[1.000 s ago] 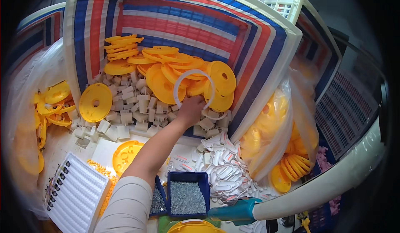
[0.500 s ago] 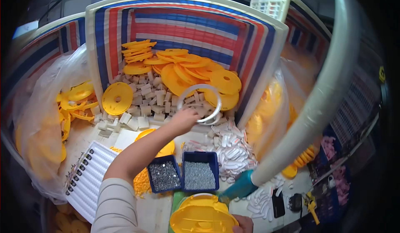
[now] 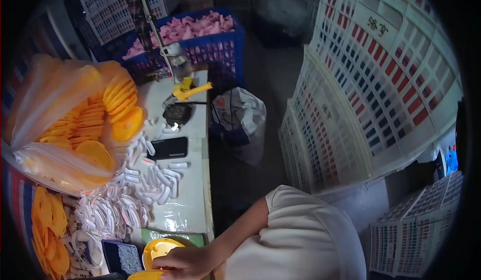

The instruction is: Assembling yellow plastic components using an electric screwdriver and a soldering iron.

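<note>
At the lower edge, my right hand (image 3: pixel 186 261) is closed over the rim of a yellow plastic shell (image 3: pixel 159 246), with the fingers curled onto its near part. The shell lies over a green mat (image 3: pixel 193 239) near the table's front edge. Part of the shell is cut off by the picture's edge. Just left of it sits a blue tray (image 3: pixel 111 254) of small grey metal pieces. White plastic rings (image 3: pixel 80 240) lie beside the tray. Beyond is a heap of small white curved plastic pieces (image 3: pixel 107 215). My left hand is out of view.
A plastic bag of yellow discs (image 3: pixel 75 124) stands at the left. A black phone (image 3: pixel 169 148) and a yellow tool (image 3: pixel 193 90) lie on the table. Behind is a blue crate (image 3: pixel 238 49) of pink pieces. Tall white crates (image 3: pixel 371 79) rise at the right; a white bag (image 3: pixel 245 119) is below the table.
The view has swung far to the right. My left hand, earlier at the white rings, has left the picture. My right hand stays at the yellow shell.
</note>
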Available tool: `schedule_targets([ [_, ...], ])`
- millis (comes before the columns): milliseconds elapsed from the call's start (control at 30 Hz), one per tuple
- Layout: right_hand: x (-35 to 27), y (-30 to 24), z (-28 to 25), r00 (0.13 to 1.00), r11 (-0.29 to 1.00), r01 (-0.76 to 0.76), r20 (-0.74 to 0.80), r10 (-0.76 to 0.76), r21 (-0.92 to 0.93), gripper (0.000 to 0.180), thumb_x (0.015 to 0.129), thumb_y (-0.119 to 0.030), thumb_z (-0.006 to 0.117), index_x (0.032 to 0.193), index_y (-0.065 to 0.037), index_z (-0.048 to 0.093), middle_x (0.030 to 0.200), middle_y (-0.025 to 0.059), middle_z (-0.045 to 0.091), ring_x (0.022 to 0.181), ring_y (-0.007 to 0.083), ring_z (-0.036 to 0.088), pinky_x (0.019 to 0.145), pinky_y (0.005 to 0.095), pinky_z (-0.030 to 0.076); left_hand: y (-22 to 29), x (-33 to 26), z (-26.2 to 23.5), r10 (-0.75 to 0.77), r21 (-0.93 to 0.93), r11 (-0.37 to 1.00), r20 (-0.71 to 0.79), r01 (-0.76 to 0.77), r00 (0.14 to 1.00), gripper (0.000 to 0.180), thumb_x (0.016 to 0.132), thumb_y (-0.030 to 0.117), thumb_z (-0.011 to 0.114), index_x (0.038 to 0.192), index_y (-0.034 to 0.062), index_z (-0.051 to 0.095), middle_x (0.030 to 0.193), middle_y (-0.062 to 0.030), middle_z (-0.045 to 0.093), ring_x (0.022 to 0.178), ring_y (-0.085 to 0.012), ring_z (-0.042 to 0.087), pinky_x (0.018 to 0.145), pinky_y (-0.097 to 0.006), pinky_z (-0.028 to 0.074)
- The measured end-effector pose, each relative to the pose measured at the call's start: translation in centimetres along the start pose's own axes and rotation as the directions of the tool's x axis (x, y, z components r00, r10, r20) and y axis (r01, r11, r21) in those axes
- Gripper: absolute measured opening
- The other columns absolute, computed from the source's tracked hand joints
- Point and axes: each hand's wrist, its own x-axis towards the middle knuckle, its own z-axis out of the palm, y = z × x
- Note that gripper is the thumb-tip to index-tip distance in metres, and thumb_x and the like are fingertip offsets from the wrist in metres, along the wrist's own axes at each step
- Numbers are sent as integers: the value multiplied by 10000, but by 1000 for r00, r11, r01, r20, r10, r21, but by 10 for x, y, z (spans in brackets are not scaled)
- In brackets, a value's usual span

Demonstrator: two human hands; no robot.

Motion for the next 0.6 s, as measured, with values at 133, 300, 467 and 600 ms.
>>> schedule_targets([
  [133, -1, 15, 28, 988, 984, -155, -14, 157, 84, 383, 1078, -386, 527, 1181, -18, 518, 871, 151, 610, 809, 295, 600, 759, 419, 449, 19, -57, -43, 461, 423, 711, 322, -562, 827, 297, 1102, 202, 479, 1263, -37, 550, 990, -139, 596, 788, -251, 557, 688, -379, 486],
  [300, 11, 13, 33, 907, 874, -415, 187, 377, 252, 387, 1104, -378, 509, 1297, -42, 527, 1015, 113, 636, 858, 179, 625, 760, 337, 503, 105, -94, 0, 392, 276, 600, 718, -751, 576, 412, 1004, 260, 675, 1369, 78, 613, 1050, -137, 691, 958, -316, 646, 918, -489, 509],
  [467, 28, 7, 20, 839, 774, -540, 286, 463, 331, 318, 1116, -348, 505, 1242, -60, 549, 945, -19, 579, 802, 36, 552, 665, 225, 487, 115, -94, 26, 207, 374, 614, 774, -695, 599, 281, 990, 363, 621, 1146, 179, 764, 1145, -52, 662, 1066, -265, 624, 1063, -530, 409],
  [600, 67, -7, 17, 804, 797, -548, 422, 418, 254, 315, 1133, -365, 450, 1206, -72, 541, 937, -29, 588, 805, 15, 566, 664, 198, 492, 126, -94, 50, 187, 426, 678, 687, -599, 702, 208, 994, 237, 635, 1099, 108, 760, 1099, -49, 721, 1015, -242, 678, 1053, -484, 436],
])
